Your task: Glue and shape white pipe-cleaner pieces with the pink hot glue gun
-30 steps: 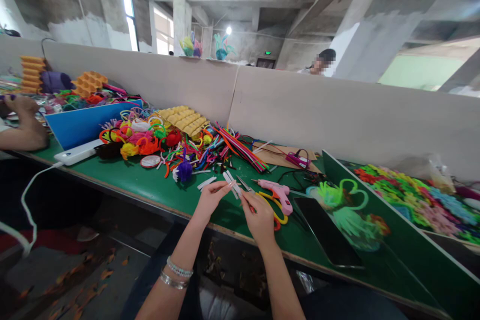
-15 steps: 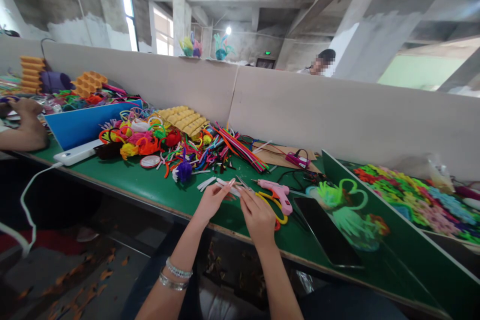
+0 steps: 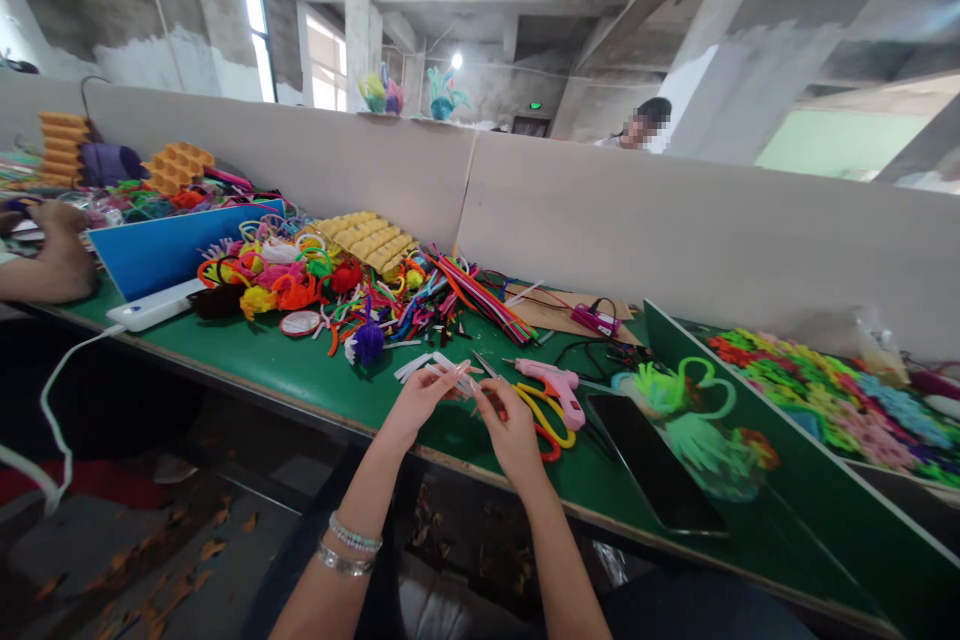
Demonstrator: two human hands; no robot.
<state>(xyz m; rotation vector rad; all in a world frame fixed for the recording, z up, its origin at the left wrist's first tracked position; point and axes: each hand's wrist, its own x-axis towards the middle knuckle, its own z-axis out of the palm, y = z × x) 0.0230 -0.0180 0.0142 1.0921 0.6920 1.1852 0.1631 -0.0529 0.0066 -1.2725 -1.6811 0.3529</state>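
Observation:
Near the front edge of the green table point(image 3: 277, 370), my left hand point(image 3: 421, 402) pinches white strips point(image 3: 459, 386). Beside it on the right, my right hand point(image 3: 510, 425) has its thumb and fingers closed at the right end of these strips. Several more white pieces point(image 3: 412, 367) lie just beyond my left hand. Scissors with yellow and red handles point(image 3: 545, 415) rest close to my right hand, partly behind it. A pink glue gun point(image 3: 553, 382) lies to their right.
A black phone point(image 3: 652, 465) and green fuzzy figures point(image 3: 701, 420) lie at right before a green divider point(image 3: 795, 450). Colourful stems point(image 3: 487, 298) and a purple pompom point(image 3: 368, 342) are beyond my hands. A white power strip point(image 3: 159, 305) and another person's arm point(image 3: 56, 255) are at left.
My right hand has shifted and turned slightly, its fingers now more bent and farther from my left hand. More of the red scissor handle shows.

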